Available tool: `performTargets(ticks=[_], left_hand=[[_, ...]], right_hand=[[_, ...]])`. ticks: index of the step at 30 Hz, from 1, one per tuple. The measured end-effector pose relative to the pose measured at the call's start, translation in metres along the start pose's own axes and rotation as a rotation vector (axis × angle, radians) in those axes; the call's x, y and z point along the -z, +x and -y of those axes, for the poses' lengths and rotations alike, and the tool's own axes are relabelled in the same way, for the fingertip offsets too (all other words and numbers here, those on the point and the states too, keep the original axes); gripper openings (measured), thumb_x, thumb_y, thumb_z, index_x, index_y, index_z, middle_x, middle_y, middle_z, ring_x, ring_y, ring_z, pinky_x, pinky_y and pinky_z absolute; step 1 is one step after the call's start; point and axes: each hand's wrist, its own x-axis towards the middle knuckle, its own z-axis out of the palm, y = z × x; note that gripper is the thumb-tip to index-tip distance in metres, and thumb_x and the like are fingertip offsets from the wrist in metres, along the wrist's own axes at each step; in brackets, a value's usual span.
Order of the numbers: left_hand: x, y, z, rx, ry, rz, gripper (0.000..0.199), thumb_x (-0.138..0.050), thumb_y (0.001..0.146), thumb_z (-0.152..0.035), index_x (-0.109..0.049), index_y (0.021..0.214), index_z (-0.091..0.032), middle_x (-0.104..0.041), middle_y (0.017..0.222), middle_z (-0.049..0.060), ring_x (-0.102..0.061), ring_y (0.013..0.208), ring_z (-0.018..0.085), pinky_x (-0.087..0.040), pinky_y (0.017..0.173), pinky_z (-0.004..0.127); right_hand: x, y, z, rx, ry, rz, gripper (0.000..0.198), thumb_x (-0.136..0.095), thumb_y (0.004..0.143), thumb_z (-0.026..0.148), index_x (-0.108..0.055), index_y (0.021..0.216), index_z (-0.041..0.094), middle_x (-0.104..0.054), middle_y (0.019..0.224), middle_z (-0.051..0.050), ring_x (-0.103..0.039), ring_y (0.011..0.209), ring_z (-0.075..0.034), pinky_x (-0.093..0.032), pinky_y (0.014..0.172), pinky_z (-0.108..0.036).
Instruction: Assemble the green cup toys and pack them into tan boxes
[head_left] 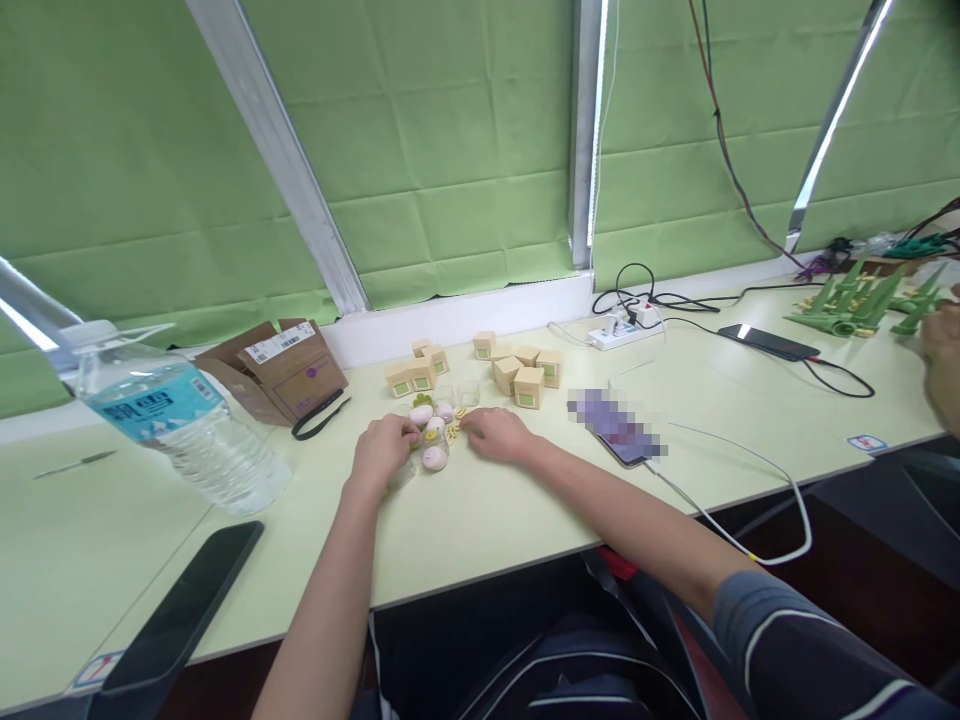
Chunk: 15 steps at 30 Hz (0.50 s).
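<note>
Several pale pink egg-shaped pieces (434,458) lie in a small cluster between my two hands. Around them stand small clear plastic cups (469,394), and a green piece (422,399) sits at the cluster's back. My left hand (382,447) is at the cluster's left side, its fingers pinched together; whatever is between them is hidden. From the right, my right hand (496,434) reaches with curled fingers to small yellow pieces (452,432). Its fingertips are close to these pieces, and I cannot make out what they hold.
Small cardboard boxes (529,388) stand behind the cluster. An open carton (281,370) and a large water bottle (180,420) are left, with a black phone (187,600) nearer. A cabled phone (619,430), power strip (622,333) and green pieces (851,300) beside another person's hand (943,345) are right.
</note>
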Motion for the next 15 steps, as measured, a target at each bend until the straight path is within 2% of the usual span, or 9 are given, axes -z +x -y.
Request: performTargets(ticks=[3,6,11,15], left_hand=[[0.004,-0.002,0.0,0.015,-0.069,-0.018,0.02,-0.061,0.082,-0.027,-0.08,0.089,-0.025,-0.078,0.094,0.01,-0.067,0.085,0.029,-0.042,0.072,0.036],[0.007,-0.003,0.001,0.019,-0.142,-0.004,0.019,-0.063,0.079,-0.026,-0.08,0.086,-0.025,-0.079,0.093,0.009,-0.069,0.085,0.029,-0.044,0.072,0.035],[0.013,-0.002,0.004,-0.001,-0.233,0.005,0.018,-0.065,0.075,-0.028,-0.082,0.081,-0.025,-0.08,0.085,0.007,-0.07,0.082,0.028,-0.048,0.071,0.034],[0.014,0.002,0.009,-0.013,-0.363,0.057,0.024,-0.069,0.072,-0.036,-0.082,0.089,-0.024,-0.08,0.093,0.007,-0.071,0.088,0.028,-0.05,0.073,0.033]], right_hand=[[0.0,0.001,0.0,-0.021,0.023,-0.022,0.031,-0.053,0.092,0.024,-0.069,0.118,0.024,-0.071,0.125,-0.007,-0.066,0.11,-0.025,-0.049,0.084,-0.031],[0.001,0.001,0.001,-0.059,0.048,-0.03,0.021,-0.055,0.094,0.029,-0.071,0.108,0.024,-0.072,0.117,-0.006,-0.066,0.103,-0.022,-0.046,0.079,-0.028],[0.003,0.001,0.001,-0.086,0.053,-0.046,0.017,-0.057,0.095,0.033,-0.07,0.101,0.024,-0.071,0.113,-0.005,-0.065,0.098,-0.02,-0.043,0.073,-0.026],[0.003,0.001,-0.001,-0.08,0.059,-0.04,0.014,-0.057,0.094,0.029,-0.069,0.095,0.024,-0.072,0.11,-0.004,-0.065,0.098,-0.02,-0.042,0.072,-0.026]])
